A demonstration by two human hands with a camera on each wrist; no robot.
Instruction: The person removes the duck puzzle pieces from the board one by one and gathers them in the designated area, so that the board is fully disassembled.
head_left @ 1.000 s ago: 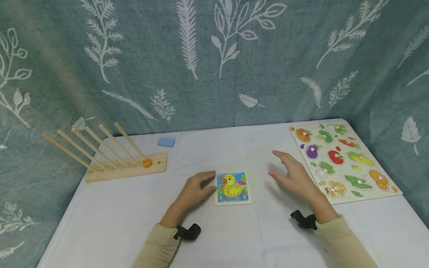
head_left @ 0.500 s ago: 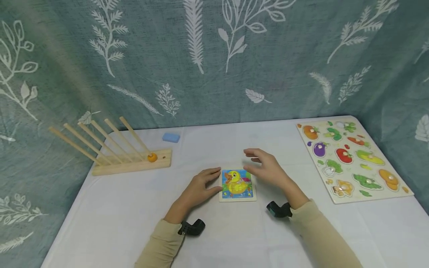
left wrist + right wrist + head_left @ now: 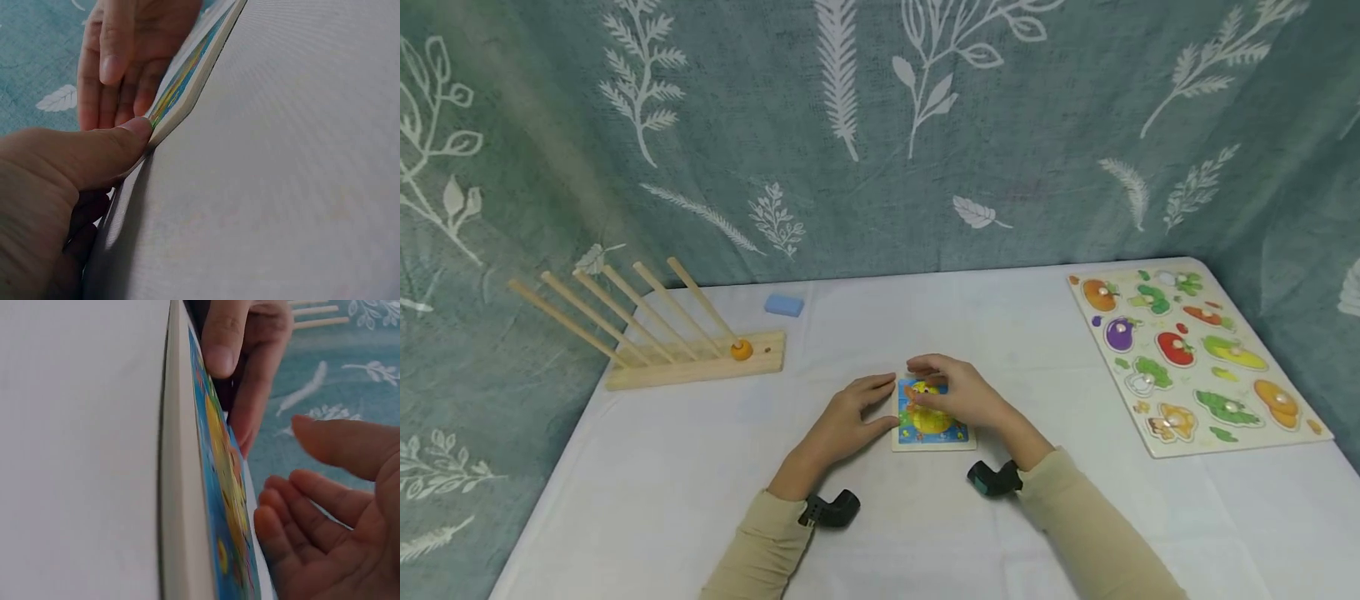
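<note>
A small square puzzle [image 3: 934, 425] showing a yellow duck on blue, in a pale wooden frame, lies flat on the white table. At its left edge rests my left hand [image 3: 842, 421], thumb and fingertips spread along the frame's side. In the left wrist view the left thumb [image 3: 128, 140] touches a corner of the frame [image 3: 187, 100]. My right hand [image 3: 966, 396] is over the puzzle's upper right, fingers extended, thumb apart, hiding part of the duck. The right wrist view shows the right fingers [image 3: 294, 519] close beside the duck picture [image 3: 219, 462], with nothing between them and the thumb.
At the left stands a wooden base with several slanting pegs [image 3: 696, 358] and one orange bead [image 3: 741, 349]. A blue block [image 3: 784, 305] lies at the back. A vegetable puzzle board [image 3: 1202, 358] lies at the right. Behind the table hangs a green leaf-print curtain [image 3: 865, 208].
My right hand has moved left from beside the vegetable board to over the duck puzzle. My left hand stays at the puzzle's left edge. The head view has shifted slightly.
</note>
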